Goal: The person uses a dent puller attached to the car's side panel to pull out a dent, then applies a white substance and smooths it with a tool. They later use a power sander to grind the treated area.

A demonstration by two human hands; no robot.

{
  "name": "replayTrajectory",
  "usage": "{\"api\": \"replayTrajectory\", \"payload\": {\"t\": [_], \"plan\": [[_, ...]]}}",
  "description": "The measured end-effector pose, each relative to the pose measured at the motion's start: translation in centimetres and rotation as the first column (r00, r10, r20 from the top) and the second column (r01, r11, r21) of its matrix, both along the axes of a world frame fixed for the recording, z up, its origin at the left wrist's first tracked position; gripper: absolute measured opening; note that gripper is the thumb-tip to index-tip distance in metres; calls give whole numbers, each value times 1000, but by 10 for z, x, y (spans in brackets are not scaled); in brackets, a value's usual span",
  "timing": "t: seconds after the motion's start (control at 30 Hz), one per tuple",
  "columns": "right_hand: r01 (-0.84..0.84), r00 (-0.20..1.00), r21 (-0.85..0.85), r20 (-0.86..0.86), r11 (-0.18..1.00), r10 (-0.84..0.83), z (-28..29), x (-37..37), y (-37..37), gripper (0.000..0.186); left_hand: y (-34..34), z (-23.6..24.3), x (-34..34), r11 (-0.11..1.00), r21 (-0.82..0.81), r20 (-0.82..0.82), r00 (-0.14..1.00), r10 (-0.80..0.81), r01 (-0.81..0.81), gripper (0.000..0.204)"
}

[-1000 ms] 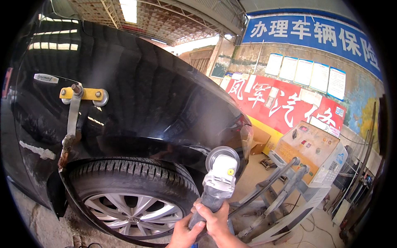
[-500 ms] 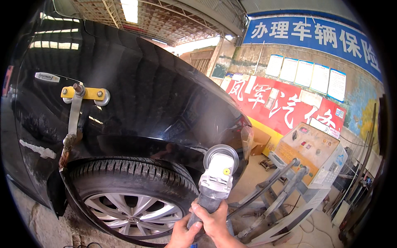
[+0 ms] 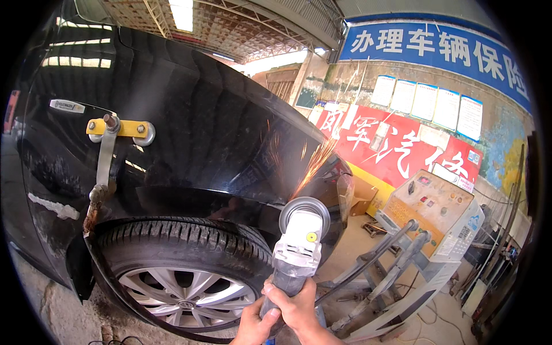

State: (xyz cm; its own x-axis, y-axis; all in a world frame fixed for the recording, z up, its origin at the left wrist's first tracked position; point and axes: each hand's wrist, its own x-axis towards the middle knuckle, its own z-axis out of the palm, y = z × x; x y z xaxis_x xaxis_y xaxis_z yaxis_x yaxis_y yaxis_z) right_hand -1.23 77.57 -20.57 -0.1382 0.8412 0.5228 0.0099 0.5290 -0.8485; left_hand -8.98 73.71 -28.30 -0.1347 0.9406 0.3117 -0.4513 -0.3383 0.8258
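An angle grinder [image 3: 298, 246] with a white head and dark body is gripped in both my hands at the lower middle. My left hand [image 3: 256, 323] wraps the rear of the body, and my right hand [image 3: 295, 305] closes round it just ahead. The round disc at the front lies against the edge of the black car's fender [image 3: 213, 149], above and right of the wheel arch. Orange sparks [image 3: 315, 167] shoot up and to the right from the disc. The exact contact point is hidden behind the disc.
A yellow bar puller [image 3: 133, 129] with a metal arm is fixed to the fender. Below sits the tire [image 3: 184, 238] with its silver rim [image 3: 184, 305]. At right stands a grey machine [image 3: 434, 210] with a control panel and arms; cables trail on the floor.
Sparks now fly from the disc, where none showed before. The grinder head has shifted slightly up and left. Both hands keep the same grip.
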Motion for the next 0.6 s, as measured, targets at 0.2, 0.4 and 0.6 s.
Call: {"api": "replayTrajectory", "payload": {"t": [0.2, 0.4, 0.6], "plan": [[22, 998, -65, -60, 998, -26, 6, -1, -5, 15, 6, -14, 2, 997, -69, -113, 993, 11, -19, 31], [7, 993, -118, -113, 993, -20, -1, 7, 0, 16, -5, 11, 3, 1000, -10, 2, 1000, -22, 22, 31], [-15, 956, -249, -286, 968, -59, -4, 19, 0, 23, 12, -16, 19, 999, -41, -208, 978, 13, -22, 35]]}}
